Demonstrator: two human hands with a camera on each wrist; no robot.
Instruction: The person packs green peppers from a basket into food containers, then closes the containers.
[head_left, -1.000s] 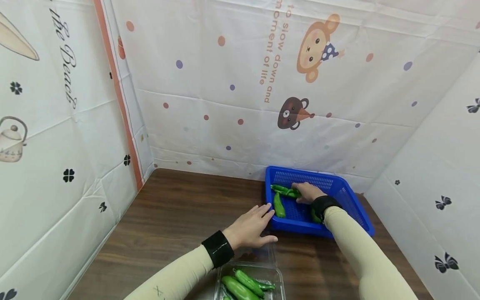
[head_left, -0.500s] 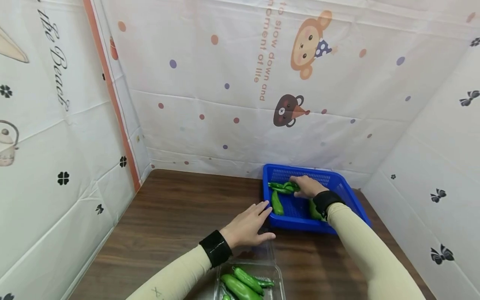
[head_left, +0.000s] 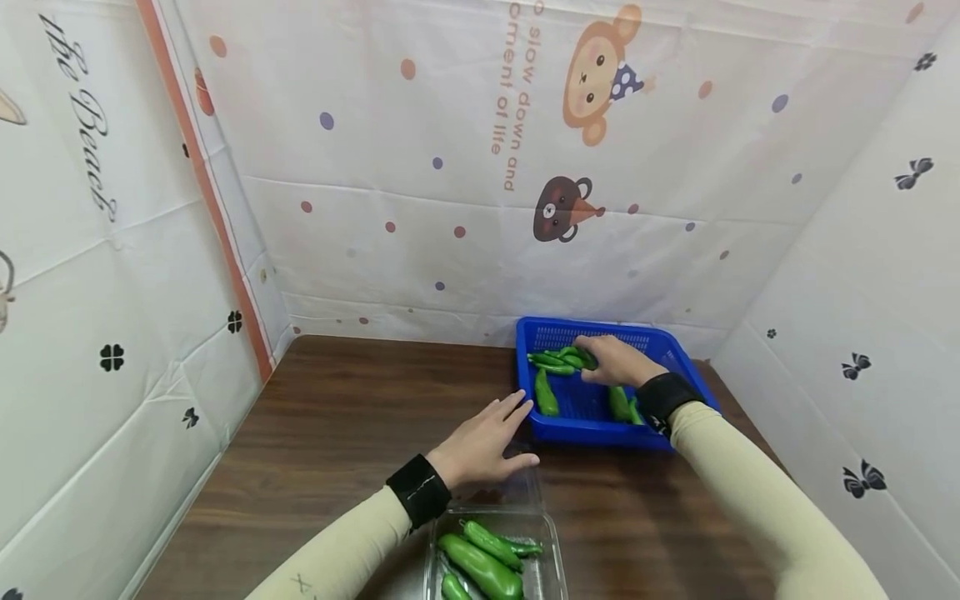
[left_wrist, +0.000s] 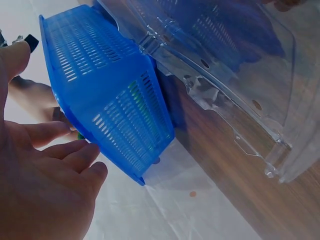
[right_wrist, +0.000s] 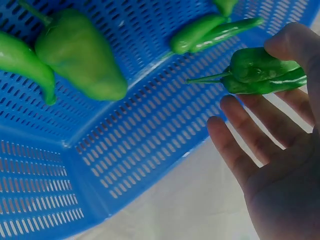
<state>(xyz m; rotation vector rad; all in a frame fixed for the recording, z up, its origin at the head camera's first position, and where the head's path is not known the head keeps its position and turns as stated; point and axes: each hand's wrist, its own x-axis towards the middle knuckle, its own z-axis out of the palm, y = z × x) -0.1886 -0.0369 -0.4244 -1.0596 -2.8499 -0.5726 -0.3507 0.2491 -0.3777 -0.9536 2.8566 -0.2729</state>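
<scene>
Two hands are at a blue basket (head_left: 678, 367) on the brown surface (head_left: 337, 433): the right hand (head_left: 615, 362) reaches inside it toward the far left corner, where a small bunch of green peppers (head_left: 558, 361) lies at its fingertips, the thumb touching the top pepper and the other fingers loosely spread, with no grip closed on anything. The left hand (head_left: 480, 442) lies flat and open on the surface, fingers straight and pointing at the basket's near left corner, just beyond a clear tray (head_left: 543, 533) holding more peppers (head_left: 483, 562).
</scene>
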